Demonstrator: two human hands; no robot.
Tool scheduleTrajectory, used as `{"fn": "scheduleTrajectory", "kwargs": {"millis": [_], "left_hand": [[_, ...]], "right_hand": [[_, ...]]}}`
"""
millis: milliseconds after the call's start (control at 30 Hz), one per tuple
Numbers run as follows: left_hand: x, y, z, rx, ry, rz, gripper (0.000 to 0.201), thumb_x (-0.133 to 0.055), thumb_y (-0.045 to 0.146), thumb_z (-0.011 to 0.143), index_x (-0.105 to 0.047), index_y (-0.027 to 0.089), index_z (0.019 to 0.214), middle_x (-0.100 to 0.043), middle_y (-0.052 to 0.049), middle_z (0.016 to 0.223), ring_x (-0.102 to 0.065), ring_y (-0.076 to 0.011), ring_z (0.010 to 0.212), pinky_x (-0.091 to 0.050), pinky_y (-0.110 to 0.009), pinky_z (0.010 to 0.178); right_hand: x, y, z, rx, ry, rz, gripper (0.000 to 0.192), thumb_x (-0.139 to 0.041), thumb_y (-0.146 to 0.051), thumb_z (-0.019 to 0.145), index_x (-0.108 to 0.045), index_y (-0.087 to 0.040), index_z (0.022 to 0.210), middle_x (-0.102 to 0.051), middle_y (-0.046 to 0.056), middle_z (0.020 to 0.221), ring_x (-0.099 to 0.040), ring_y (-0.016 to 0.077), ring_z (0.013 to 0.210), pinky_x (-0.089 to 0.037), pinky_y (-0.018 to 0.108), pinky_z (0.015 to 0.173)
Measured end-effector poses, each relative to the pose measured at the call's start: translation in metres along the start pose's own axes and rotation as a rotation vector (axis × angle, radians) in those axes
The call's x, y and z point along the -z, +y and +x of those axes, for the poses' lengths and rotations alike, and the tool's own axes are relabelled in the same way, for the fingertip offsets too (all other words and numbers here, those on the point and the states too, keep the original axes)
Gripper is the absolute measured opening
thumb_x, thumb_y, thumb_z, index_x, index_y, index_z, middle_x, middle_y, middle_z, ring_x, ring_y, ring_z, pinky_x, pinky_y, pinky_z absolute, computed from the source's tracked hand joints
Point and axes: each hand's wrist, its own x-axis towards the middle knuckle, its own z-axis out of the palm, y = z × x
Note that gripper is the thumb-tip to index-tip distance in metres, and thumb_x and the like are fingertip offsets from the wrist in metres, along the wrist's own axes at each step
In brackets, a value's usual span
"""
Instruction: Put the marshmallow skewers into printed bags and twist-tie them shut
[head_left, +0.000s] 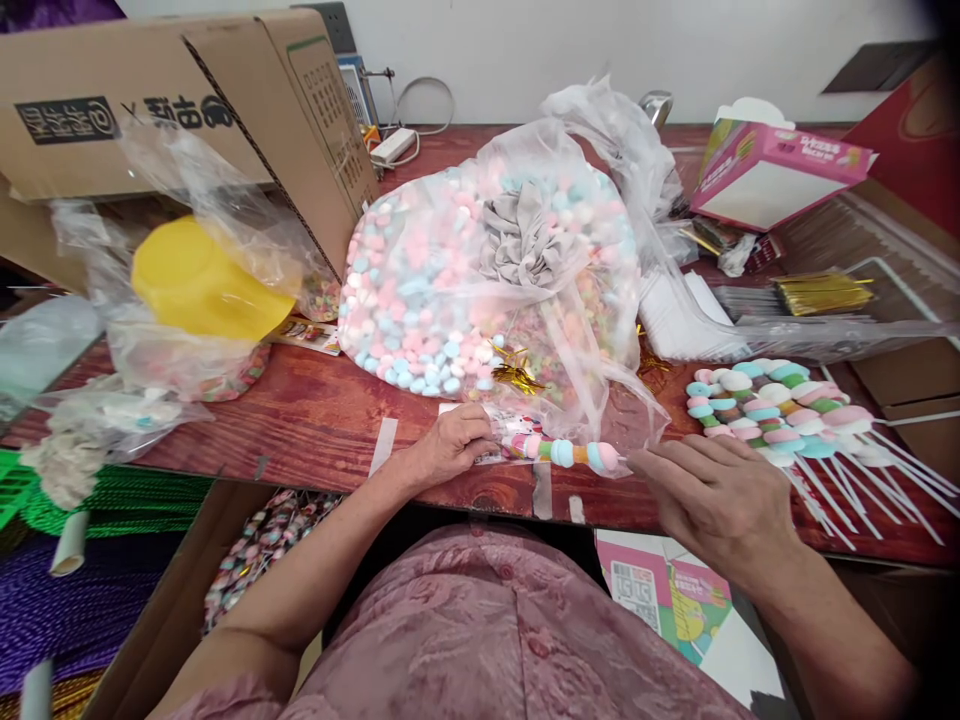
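left fingers pinch wrapper; right fingers, skewer.

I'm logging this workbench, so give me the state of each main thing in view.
Left hand: closed on clear printed plastic wrapper.
Right hand: pinching the stick end of a pastel marshmallow skewer.
Skewer: lying crosswise, left end seemingly in the wrapper.
Large clear bag of pastel marshmallows: bulging.
Grey cloth-like bundle: crumpled, on the bag.
Pastel skewers on white sticks: piled.
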Motion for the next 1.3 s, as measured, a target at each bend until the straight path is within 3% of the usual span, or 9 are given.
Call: {"fn": "scheduleTrajectory", "kwargs": {"millis": [167,500,567,700,767,867,1033,1233,1300], "left_hand": [[0.0,0.005,-0.001,0.035,-0.025,-0.068,0.022,-0.054,0.025,0.095,-0.068,0.016,0.08,-0.066,-0.006,0.08,-0.06,-0.0153,0.08,-0.047,-0.027,0.075],[0.001,0.015,0.004,-0.059,0.035,0.007,0.016,-0.051,0.021,0.095,-0.06,0.015,0.083,-0.065,-0.012,0.1,-0.06,-0.0183,0.094,-0.049,-0.032,0.084],[0.003,0.019,0.004,-0.012,0.028,-0.001,0.01,-0.052,0.022,0.094,-0.059,0.015,0.094,-0.065,-0.011,0.102,-0.061,-0.0184,0.093,-0.05,-0.032,0.083],[0.003,0.03,0.008,0.052,-0.021,-0.048,0.035,-0.054,0.03,0.094,-0.048,0.015,0.125,-0.063,-0.013,0.115,-0.06,-0.0216,0.104,-0.048,-0.034,0.089],[0.002,0.035,0.009,0.084,-0.085,-0.067,0.031,-0.051,0.035,0.096,-0.05,0.016,0.12,-0.063,-0.011,0.112,-0.059,-0.0211,0.102,-0.046,-0.033,0.089],[-0.003,0.041,0.01,0.183,-0.189,-0.066,0.026,-0.049,0.042,0.097,-0.052,0.017,0.103,-0.061,-0.005,0.092,-0.056,-0.0171,0.082,-0.044,-0.029,0.077],[-0.012,0.054,0.01,0.252,-0.291,-0.106,0.033,-0.049,0.048,0.096,-0.048,0.017,0.106,-0.058,-0.004,0.096,-0.053,-0.018,0.084,-0.041,-0.029,0.077],[-0.017,0.066,0.013,0.368,-0.286,-0.175,0.043,-0.061,0.058,0.085,-0.052,0.019,0.102,-0.059,-0.002,0.097,-0.053,-0.0185,0.088,-0.041,-0.029,0.078],[-0.016,0.065,0.013,0.431,-0.236,-0.179,0.048,-0.07,0.059,0.077,-0.054,0.019,0.098,-0.059,-0.001,0.094,-0.053,-0.0181,0.085,-0.04,-0.028,0.075]], "right_hand": [[0.003,0.001,0.004,0.029,0.01,-0.003,0.024,-0.049,-0.006,0.084,-0.063,-0.019,0.099,-0.07,0.003,0.083,-0.057,0.0175,0.073,-0.036,0.034,0.063],[0.012,0.003,0.025,0.137,0.04,0.039,0.028,-0.047,-0.001,0.083,-0.061,-0.019,0.1,-0.069,0.002,0.079,-0.055,0.0159,0.07,-0.033,0.032,0.061],[0.015,0.005,0.028,0.138,0.052,0.044,0.028,-0.049,-0.001,0.083,-0.061,-0.018,0.102,-0.069,0.002,0.079,-0.056,0.0161,0.072,-0.033,0.032,0.061],[0.016,0.003,0.032,0.179,0.091,0.05,0.027,-0.051,-0.001,0.083,-0.06,-0.016,0.104,-0.068,0.003,0.08,-0.056,0.0167,0.074,-0.034,0.032,0.061],[0.016,0.001,0.035,0.211,0.123,0.038,0.026,-0.051,-0.002,0.084,-0.06,-0.015,0.105,-0.068,0.003,0.079,-0.055,0.0167,0.074,-0.034,0.032,0.061],[0.018,0.0,0.042,0.255,0.114,0.01,0.02,-0.052,-0.006,0.087,-0.062,-0.015,0.101,-0.068,0.003,0.079,-0.053,0.0167,0.072,-0.033,0.032,0.062],[0.023,0.005,0.063,0.288,-0.039,0.008,0.02,-0.048,-0.007,0.089,-0.064,-0.018,0.083,-0.066,0.002,0.073,-0.052,0.0161,0.068,-0.032,0.032,0.066],[0.025,0.02,0.087,0.167,-0.605,0.189,0.023,-0.049,-0.015,0.089,-0.059,-0.018,0.069,-0.06,0.001,0.064,-0.046,0.0124,0.056,-0.02,0.03,0.057],[0.029,0.023,0.09,0.117,-0.707,0.197,0.022,-0.048,-0.02,0.09,-0.06,-0.018,0.071,-0.059,0.001,0.063,-0.044,0.012,0.054,-0.018,0.03,0.057]]}}
